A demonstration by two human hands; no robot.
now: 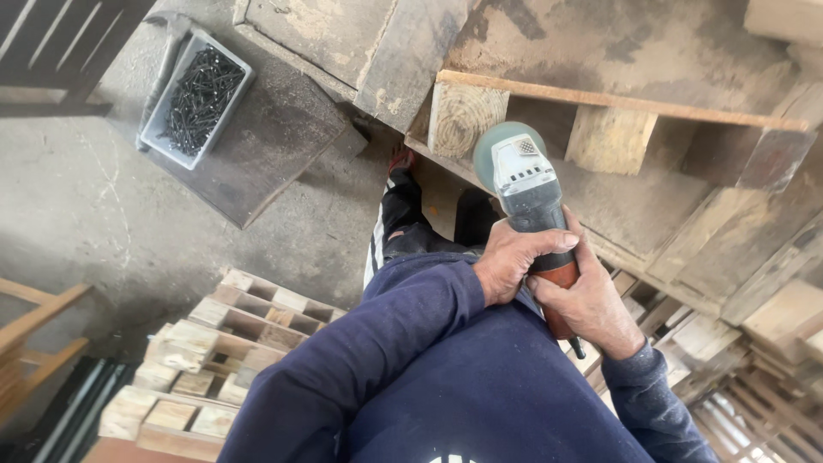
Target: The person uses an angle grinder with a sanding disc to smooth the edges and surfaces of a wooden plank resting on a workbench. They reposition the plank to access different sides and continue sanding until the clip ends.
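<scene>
Both my hands grip an angle grinder (530, 193) with a grey head, a round disc and an orange-red body. My left hand (514, 257) wraps the body from the left, just behind the head. My right hand (587, 300) holds the rear of the handle from the right. The disc end points toward a wooden pallet (634, 163) that stands in front of me, close to one of its square wooden blocks (463, 116). My dark blue sleeves and torso fill the lower middle of the view.
A grey tray of dark screws (199, 94) sits on a board on the concrete floor at upper left. A stack of wooden pallets (206, 351) lies at lower left. More timber pieces (771, 326) lie at right.
</scene>
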